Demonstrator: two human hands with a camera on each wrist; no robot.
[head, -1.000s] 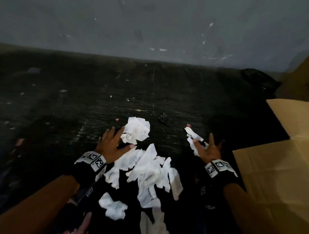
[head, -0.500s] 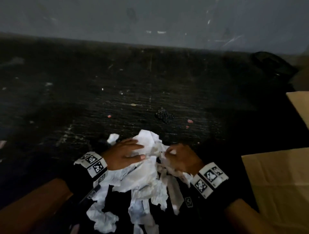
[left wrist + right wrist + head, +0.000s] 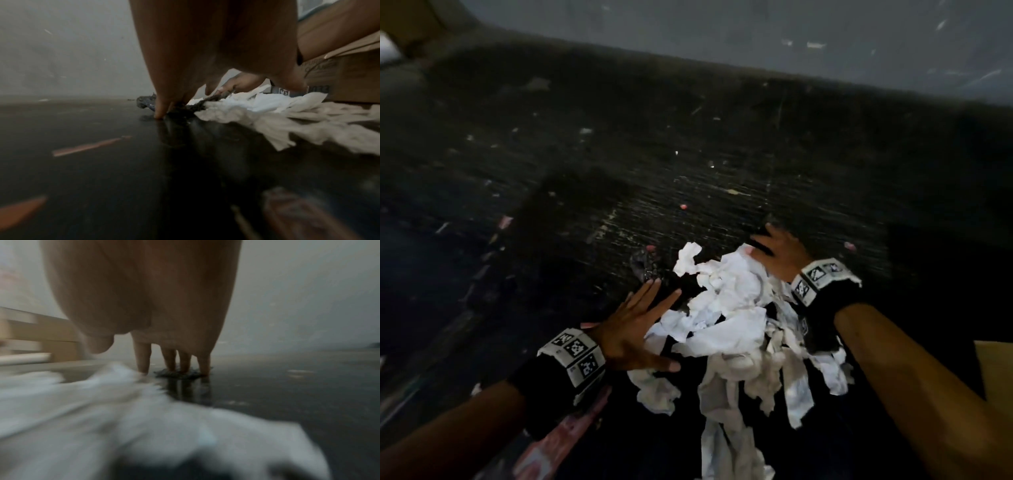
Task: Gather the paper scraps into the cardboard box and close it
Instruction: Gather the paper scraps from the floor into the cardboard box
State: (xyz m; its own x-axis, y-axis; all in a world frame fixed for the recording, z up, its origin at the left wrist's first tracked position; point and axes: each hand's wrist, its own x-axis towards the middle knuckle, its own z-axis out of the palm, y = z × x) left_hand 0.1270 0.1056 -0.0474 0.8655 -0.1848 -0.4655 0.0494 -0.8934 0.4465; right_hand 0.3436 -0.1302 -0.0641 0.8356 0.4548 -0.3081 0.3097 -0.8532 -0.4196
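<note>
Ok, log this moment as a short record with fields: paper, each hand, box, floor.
paper: white torn scraps heaped in one loose pile on the floor
left hand: fingers spread, at the pile's left edge, holding nothing
right hand: fingers straight, fingertips down on the floor at the pile's far edge
box: cardboard box beside the pile, flap open
floor: dark floor, speckled with small debris

Print on the box and coded wristbands

In the left wrist view the cardboard box (image 3: 349, 76) carries faint dark print on its side: a line that seems to begin "PURE" above a curved mark (too blurred to read further), and lower down the digits "033". The wristbands (image 3: 577, 356) on both wrists bear black-and-white square code patterns, with no readable letters. Nothing legible shows on the paper scraps (image 3: 736, 318).
</note>
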